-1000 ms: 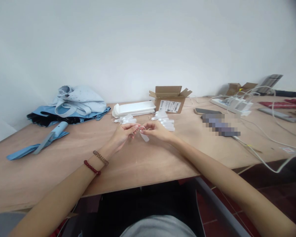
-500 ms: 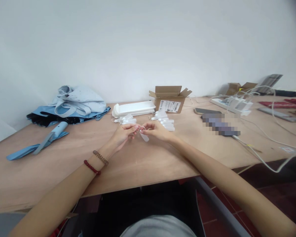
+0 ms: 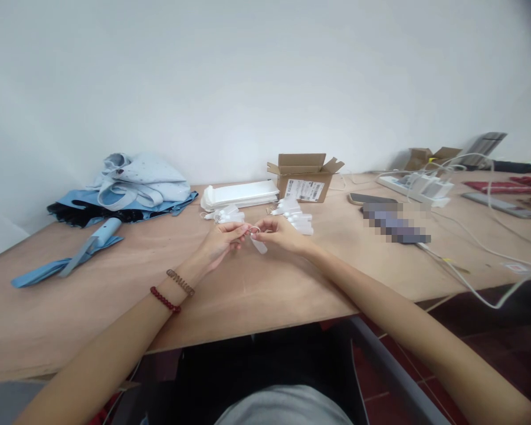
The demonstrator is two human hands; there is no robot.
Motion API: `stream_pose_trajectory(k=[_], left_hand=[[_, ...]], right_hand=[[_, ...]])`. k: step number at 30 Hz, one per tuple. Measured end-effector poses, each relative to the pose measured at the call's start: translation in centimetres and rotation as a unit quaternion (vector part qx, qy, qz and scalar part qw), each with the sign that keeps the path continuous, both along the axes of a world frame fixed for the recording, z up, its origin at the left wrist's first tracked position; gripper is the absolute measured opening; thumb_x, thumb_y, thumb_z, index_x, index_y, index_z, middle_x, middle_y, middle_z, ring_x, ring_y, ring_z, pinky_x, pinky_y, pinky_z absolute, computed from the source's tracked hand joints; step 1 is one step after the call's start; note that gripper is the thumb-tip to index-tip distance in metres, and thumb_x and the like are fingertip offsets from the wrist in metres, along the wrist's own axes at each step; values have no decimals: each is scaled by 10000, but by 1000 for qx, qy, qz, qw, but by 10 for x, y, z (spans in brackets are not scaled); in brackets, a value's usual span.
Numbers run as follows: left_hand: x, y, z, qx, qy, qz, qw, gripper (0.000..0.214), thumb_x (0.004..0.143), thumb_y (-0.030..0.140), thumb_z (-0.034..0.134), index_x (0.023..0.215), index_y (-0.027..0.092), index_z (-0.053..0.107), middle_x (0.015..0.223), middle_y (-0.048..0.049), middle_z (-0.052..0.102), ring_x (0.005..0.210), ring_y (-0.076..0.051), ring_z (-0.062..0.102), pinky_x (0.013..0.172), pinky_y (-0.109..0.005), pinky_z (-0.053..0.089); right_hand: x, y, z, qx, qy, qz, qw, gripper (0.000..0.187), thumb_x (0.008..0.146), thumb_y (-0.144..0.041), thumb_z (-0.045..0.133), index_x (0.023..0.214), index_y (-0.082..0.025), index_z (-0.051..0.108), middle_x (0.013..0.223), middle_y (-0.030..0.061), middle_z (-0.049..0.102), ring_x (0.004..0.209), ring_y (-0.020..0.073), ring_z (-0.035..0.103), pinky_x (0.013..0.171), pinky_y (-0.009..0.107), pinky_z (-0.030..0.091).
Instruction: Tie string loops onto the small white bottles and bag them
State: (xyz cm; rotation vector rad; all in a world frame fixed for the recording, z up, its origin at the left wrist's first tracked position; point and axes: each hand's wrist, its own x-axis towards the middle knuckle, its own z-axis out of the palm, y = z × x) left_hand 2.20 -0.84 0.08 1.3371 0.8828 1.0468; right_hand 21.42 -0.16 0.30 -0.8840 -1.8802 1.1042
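"So, watching from my remote seat, how do I find the grip?"

"Narrow on both sides; the left hand point(image 3: 223, 239) has its thumb and fingertip pinched at one side of a pale loop point(image 3: 256, 227); the right hand point(image 3: 281, 234) closes on the other side; a translucent piece point(image 3: 259, 244) hangs just below the right hand's fingertips, in the gap between the two hands; I cannot tell whether its lower end touches the wooden table point(image 3: 248, 307)."

"And how far along am I?"

"Partway with this one, I judge; loop and piece are both at the fingers and neither is set down; whether the loop is fastened, or joined to the piece, is too small for me to tell."

"What of the others?"

"Just beyond the left hand lies a left cluster point(image 3: 228, 215) of similar white pieces; just beyond the right hand lies a right cluster point(image 3: 301, 223); I cannot say which is finished and which is left; farther out, past both hands, sit a white packet point(image 3: 243, 193) and, to its right, an open cardboard box point(image 3: 301, 188); its inside is hidden from me, so I cannot count what remains."
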Motion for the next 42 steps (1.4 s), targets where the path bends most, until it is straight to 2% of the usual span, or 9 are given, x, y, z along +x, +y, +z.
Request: stream_pose_trajectory(k=[6, 9, 15, 18, 24, 28, 34, 42], left_hand=[[3, -1, -2, 89, 60, 46, 993, 309, 718, 427, 730, 850, 149, 758, 736, -59, 657, 619, -109, 491, 525, -219, 387], [7, -1, -4, 105, 65, 60, 991, 328, 721, 435, 722, 877, 148, 758, 721, -59, 669, 583, -104, 484, 517, -226, 388], [11, -4, -9, 96, 55, 48, 993, 327, 725, 425, 721, 868, 134, 760, 800, -84, 694, 618, -108, 499, 522, -224, 398], [11, -4, -11, 68, 32, 35, 997, 341, 718, 419, 734, 892, 127, 757, 838, -98, 699, 650, -114, 519, 539, -226, 412], [11, -6, -3, 0, -28, 25, 999, 330, 658, 376, 790, 864, 120, 756, 810, -90, 684, 661, -110, 532, 555, -221, 421], [11, -8, 3, 23, -29, 22, 999, 304, 653, 354, 791, 861, 135, 761, 740, -59, 665, 632, -101, 516, 541, -216, 409], [9, -7, 4, 54, 10, 29, 998, 316, 652, 351, 783, 884, 137, 762, 695, -49, 646, 637, -116, 524, 539, -224, 425], [12, -8, 2, 65, 28, 35, 997, 288, 670, 367, 761, 848, 142, 756, 696, -41, 652, 599, -105, 511, 530, -228, 422]], right_hand=[[-1, -2, 3, -9, 9, 4, 1000, 311, 719, -439, 711, 818, -146, 673, 759, 18, 650, 691, 125, 544, 632, 256, 395], [0, -4, 6, -19, 11, 5, 1000, 338, 706, -458, 721, 806, -138, 672, 737, 17, 641, 667, 117, 526, 601, 247, 370], [3, -1, 5, -39, -19, -19, 999, 343, 655, -436, 760, 783, -129, 676, 680, -5, 601, 633, 102, 494, 582, 237, 348], [4, -1, 6, -41, -20, -20, 999, 344, 637, -419, 775, 778, -122, 673, 677, -9, 597, 635, 100, 496, 593, 238, 357], [2, -3, 3, -42, 29, 14, 999, 306, 712, -410, 723, 821, -136, 639, 770, 17, 649, 699, 121, 563, 640, 248, 408], [1, -2, 0, -23, 59, 37, 997, 261, 741, -360, 709, 866, -151, 615, 834, 28, 670, 776, 138, 602, 701, 263, 447], [0, -1, -2, -14, 64, 51, 997, 243, 756, -342, 699, 892, -162, 610, 866, 36, 679, 822, 152, 619, 731, 284, 483], [3, -1, 4, -46, 66, 70, 994, 214, 727, -304, 716, 850, -165, 610, 797, 8, 647, 721, 124, 598, 695, 278, 495]])
